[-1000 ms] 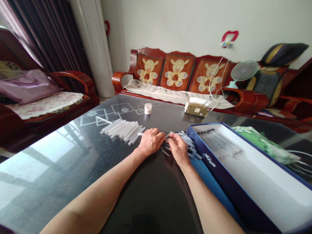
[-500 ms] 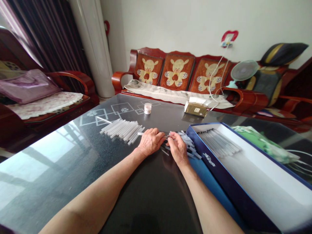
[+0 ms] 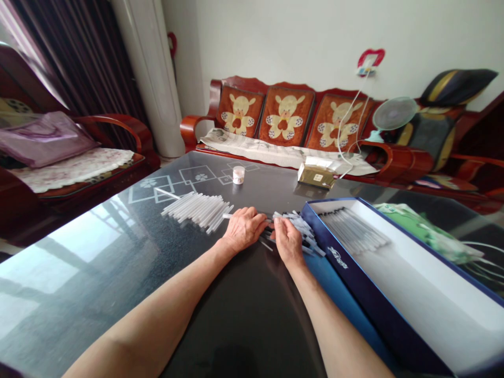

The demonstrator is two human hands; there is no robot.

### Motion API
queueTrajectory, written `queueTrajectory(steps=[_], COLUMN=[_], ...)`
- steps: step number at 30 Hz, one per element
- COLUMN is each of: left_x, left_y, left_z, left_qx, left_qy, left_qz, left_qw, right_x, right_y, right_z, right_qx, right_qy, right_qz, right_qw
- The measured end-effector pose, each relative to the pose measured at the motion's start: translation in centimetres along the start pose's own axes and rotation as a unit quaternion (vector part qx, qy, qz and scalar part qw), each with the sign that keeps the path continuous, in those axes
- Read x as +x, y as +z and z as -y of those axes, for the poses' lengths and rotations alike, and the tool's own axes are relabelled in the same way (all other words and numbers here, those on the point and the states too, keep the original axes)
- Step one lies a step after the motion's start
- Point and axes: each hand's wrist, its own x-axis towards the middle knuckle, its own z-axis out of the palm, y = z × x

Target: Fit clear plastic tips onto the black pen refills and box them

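Note:
My left hand [image 3: 245,229] is closed around a thin, whitish plastic tube [image 3: 227,216], whose end sticks out to the left of the knuckles. Close by on the right, my right hand [image 3: 288,240] has its thumb and fingers pinched together; what they hold is hidden. A heap of short translucent tubes [image 3: 302,226], some with dark parts, lies just behind and beside my right hand. Left of my hands, a spread of similar white tubes [image 3: 197,208] rests on the dark glossy table [image 3: 244,315]. A slim stick [image 3: 266,245] lies between my hands.
A long blue box [image 3: 342,268] with a white inside stands at the right, holding a row of clear sticks with black ends [image 3: 354,228]. Further back are a small white tub [image 3: 238,175] and a tissue box [image 3: 316,175]. A green bag [image 3: 427,228] lies beyond the blue box.
My right hand's fingers have shifted slightly and drawn closer together. My left hand and the tube in it stay in place.

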Motion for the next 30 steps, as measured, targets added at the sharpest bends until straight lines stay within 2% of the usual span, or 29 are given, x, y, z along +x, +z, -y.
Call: queueTrajectory(steps=[3, 7, 11, 16, 23, 27, 30], left_x=[0.0, -0.01, -0.01, 0.03, 0.02, -0.02, -0.11], left_y=[0.01, 0.03, -0.02, -0.11, -0.14, 0.01, 0.23], left_z=[0.02, 0.07, 0.08, 0.07, 0.08, 0.08, 0.21], left_qx=[0.0, 0.001, -0.003, 0.004, 0.004, 0.003, 0.008], left_qy=[0.003, -0.002, -0.003, 0.0, -0.008, -0.001, 0.007], left_qz=[0.002, 0.002, 0.003, 0.016, 0.019, 0.016, 0.009], left_qw=[1.0, 1.0, 1.0, 1.0, 1.0, 1.0, 1.0], right_x=[-0.01, 0.04, 0.09, 0.1, 0.11, 0.23, 0.22], right_y=[-0.03, 0.09, 0.12, 0.06, 0.16, 0.13, 0.3], right_z=[-0.03, -0.38, -0.38, -0.21, -0.51, -0.49, -0.91], right_qx=[-0.024, 0.006, 0.022, -0.054, -0.001, -0.025, -0.034], right_qy=[-0.009, -0.029, -0.013, -0.013, -0.021, -0.004, -0.014], right_qz=[0.007, 0.016, 0.003, 0.006, 0.026, 0.01, 0.013], right_qw=[1.0, 0.999, 1.0, 0.998, 0.999, 1.0, 0.999])
